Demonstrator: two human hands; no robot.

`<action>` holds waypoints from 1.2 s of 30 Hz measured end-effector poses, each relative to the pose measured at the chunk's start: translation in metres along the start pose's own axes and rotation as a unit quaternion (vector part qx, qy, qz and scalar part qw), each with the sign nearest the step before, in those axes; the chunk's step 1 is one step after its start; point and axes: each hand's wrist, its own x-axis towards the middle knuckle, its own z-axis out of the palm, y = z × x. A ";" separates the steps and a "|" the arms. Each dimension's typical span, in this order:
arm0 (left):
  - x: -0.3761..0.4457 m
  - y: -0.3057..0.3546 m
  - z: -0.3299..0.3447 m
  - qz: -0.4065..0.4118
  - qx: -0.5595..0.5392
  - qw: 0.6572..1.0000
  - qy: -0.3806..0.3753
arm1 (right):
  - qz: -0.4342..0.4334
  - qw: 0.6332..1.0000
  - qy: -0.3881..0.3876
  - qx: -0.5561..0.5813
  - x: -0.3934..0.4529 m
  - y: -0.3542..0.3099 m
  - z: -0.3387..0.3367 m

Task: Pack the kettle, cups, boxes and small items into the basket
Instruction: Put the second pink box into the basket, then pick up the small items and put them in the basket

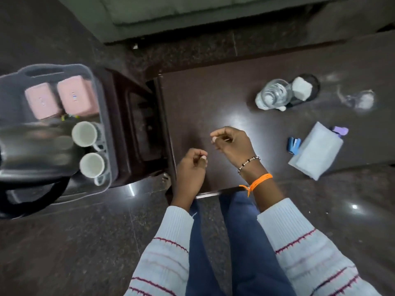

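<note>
Grey translucent plastic makes up the basket [102, 99], which stands on a dark side stand at my left. Inside it I see two pink boxes [58, 99] side by side at the far end, two white cups [88, 149] upright along the right wall, and the steel kettle [32, 154] filling the near left part, its black handle toward me.

Both my hands hover above the near edge of the dark bench [213, 92]. My left hand [191, 167] has its fingers curled in with nothing visible in it. My right hand [232, 145] is curled too; a thin pale sliver shows by the fingertips, and I cannot tell whether it is pinching some small item.

On the bench, to my right, lie a pale flat pouch [316, 150], a small blue item [294, 145] just beside its left edge, and a purple piece [341, 131] at its far corner. Farther back a clear water bottle [272, 95] lies against a round black tray [314, 86] holding something white.

I judge the heavy things packed and the small ones left. The pouch looks soft and light, likely to sag, so I would take it across the middle with thumb and fingers. The blue item looks rigid and small, a fingertip pinch by its sides. The bottle seems smooth and could roll; I would wrap its body.
</note>
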 end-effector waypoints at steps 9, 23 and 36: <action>0.006 0.018 0.147 0.018 0.110 0.986 -0.124 | 0.067 0.990 0.100 0.071 0.011 0.087 -0.142; 0.041 0.032 0.285 0.047 0.389 0.876 -0.282 | 0.138 0.935 0.318 0.076 0.047 0.195 -0.264; 0.076 0.006 0.342 0.120 0.466 0.846 -0.231 | 0.263 0.895 0.358 0.028 0.118 0.246 -0.292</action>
